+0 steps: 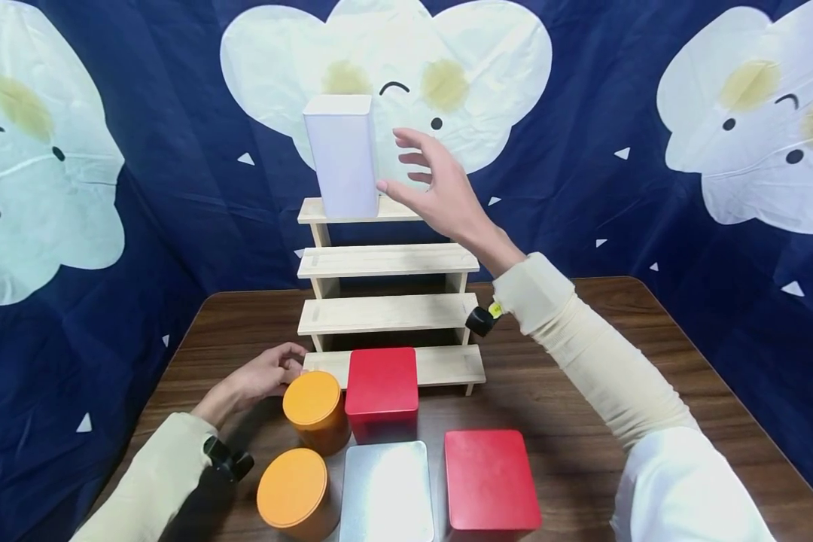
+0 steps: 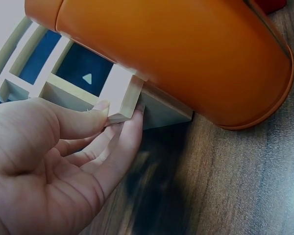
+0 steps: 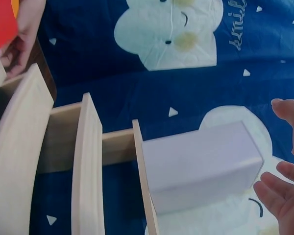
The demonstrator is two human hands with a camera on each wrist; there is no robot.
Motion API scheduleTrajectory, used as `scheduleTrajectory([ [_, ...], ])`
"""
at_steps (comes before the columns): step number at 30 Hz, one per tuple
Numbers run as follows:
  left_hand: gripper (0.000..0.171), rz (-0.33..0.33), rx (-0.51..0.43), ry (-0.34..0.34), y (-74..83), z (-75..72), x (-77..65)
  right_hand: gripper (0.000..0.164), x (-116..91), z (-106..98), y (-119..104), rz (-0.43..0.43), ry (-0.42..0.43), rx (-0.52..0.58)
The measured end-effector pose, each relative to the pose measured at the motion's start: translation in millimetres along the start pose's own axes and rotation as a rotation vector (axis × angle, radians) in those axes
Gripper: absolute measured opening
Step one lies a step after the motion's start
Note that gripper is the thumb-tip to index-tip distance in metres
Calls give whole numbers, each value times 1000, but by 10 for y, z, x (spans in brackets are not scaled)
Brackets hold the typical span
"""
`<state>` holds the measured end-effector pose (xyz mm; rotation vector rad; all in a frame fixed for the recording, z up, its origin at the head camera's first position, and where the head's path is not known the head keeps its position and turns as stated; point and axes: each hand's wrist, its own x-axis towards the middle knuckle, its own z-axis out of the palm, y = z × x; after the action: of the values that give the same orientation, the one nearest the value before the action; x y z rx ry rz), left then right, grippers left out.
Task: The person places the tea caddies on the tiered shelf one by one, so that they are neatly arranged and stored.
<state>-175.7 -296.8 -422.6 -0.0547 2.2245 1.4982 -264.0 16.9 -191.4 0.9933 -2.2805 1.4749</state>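
Observation:
A tall white box point(image 1: 344, 162) stands upright at the left end of the top step of a light wooden stepped shelf point(image 1: 388, 260). My right hand point(image 1: 440, 184) hovers just right of the box, fingers spread and apart from it; the right wrist view shows a gap between the fingertips and the box point(image 3: 201, 166). Down at the lowest step's left end, my left hand point(image 1: 267, 376) pinches the board's edge point(image 2: 120, 95) between thumb and fingers. An orange round tin point(image 1: 314, 406) stands right beside that hand, in front of the bottom step.
A red square tin point(image 1: 382, 391) stands before the bottom step. Nearer me are another orange tin point(image 1: 294, 489), a silver tin point(image 1: 388, 493) and a second red tin point(image 1: 491, 482) on the dark wooden table point(image 1: 569, 421). Behind hangs a blue cloth point(image 1: 583, 188) with cloud faces.

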Motion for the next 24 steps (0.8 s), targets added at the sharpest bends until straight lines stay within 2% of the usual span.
scheduleTrajectory([
  [6, 51, 0, -2, 0, 7, 3, 12, 66, -203, -8, -41, -20, -24, 15],
  [13, 50, 2, -31, -2, -5, 13, -4, 64, -493, -1, -63, -85, -76, 32],
  [20, 51, -8, -13, 10, -5, 23, -11, 68, -698, 37, 216, -151, -87, 19],
  [24, 50, -10, -8, 14, 7, 27, -16, 69, -839, 17, 272, -178, -96, 29],
])
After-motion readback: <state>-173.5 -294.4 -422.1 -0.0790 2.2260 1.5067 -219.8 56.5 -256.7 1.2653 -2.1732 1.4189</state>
